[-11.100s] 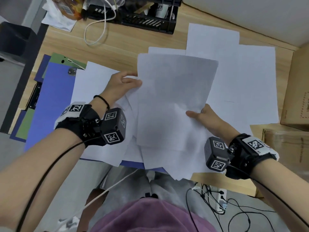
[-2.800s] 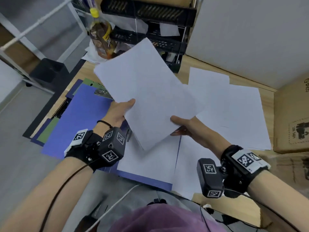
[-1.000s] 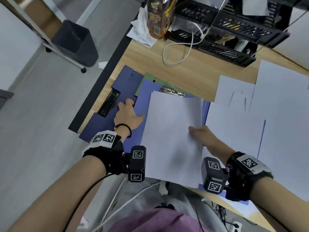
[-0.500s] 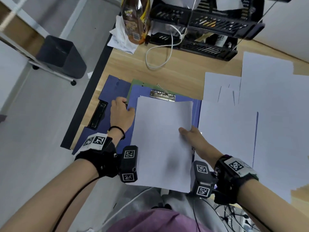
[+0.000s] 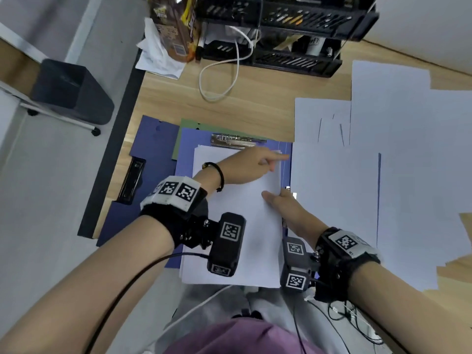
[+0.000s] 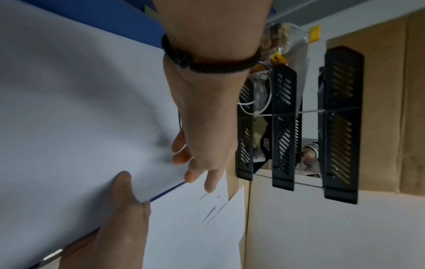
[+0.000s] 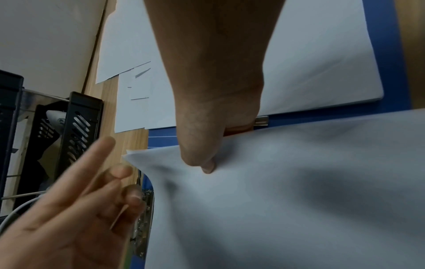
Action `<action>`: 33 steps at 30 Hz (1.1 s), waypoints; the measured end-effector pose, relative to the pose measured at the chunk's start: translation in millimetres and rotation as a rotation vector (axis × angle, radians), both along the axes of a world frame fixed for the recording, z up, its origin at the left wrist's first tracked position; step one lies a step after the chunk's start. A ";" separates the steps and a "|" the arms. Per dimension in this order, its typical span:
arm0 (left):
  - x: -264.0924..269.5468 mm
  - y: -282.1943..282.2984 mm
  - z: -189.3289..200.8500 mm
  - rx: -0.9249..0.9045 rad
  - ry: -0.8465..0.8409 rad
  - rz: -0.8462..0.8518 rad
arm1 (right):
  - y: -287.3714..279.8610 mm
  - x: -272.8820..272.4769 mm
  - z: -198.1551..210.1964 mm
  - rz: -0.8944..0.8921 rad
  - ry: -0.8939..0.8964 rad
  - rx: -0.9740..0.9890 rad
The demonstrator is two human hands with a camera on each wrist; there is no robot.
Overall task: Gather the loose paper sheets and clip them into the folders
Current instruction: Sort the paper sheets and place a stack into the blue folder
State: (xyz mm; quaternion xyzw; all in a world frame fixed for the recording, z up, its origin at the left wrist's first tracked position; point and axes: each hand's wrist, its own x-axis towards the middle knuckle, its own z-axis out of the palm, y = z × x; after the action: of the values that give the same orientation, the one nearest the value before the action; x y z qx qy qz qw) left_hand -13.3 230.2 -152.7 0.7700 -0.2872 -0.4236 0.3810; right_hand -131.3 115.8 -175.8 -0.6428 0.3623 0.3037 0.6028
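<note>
Your right hand pinches the paper stack's right edge, thumb on top, stack lying on the blue folder below its metal clip. Your left hand reaches across the stack's top, fingers loosely extended, gripping nothing. Loose sheets cover the surface to the right.

from my feed: desk is pale wood laminate, visible grain, matt. paper stack is plain white, smooth, matt, soft enough to buckle in the right wrist view. blue folder looks like matt card or thin plastic, can't tell which. its clip is bright metal, shiny. black desk tray rack reads as perforated plastic or painted metal, semi-gloss. white cable is smooth plastic sheathing. wrist straps are black cloth with matt printed tags. snack pack is glossy film.
</note>
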 end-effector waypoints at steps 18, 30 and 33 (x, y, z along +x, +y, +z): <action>-12.5 94.1 -27.9 0.110 0.197 0.995 | -4.2 -0.2 -20.0 -0.177 0.096 0.158; -15.9 104.9 -39.4 0.194 0.116 1.014 | -1.8 13.9 -10.7 -0.344 -0.059 -0.025; -17.4 99.2 -38.1 0.110 0.115 1.070 | -6.6 8.8 -7.2 -0.335 -0.161 -0.121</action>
State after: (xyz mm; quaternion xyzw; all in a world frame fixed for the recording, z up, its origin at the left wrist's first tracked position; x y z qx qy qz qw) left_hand -30.6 329.3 -190.8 0.8032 0.1886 -0.2263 0.5177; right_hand -122.5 109.2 -183.0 -0.6308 0.4323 0.1245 0.6322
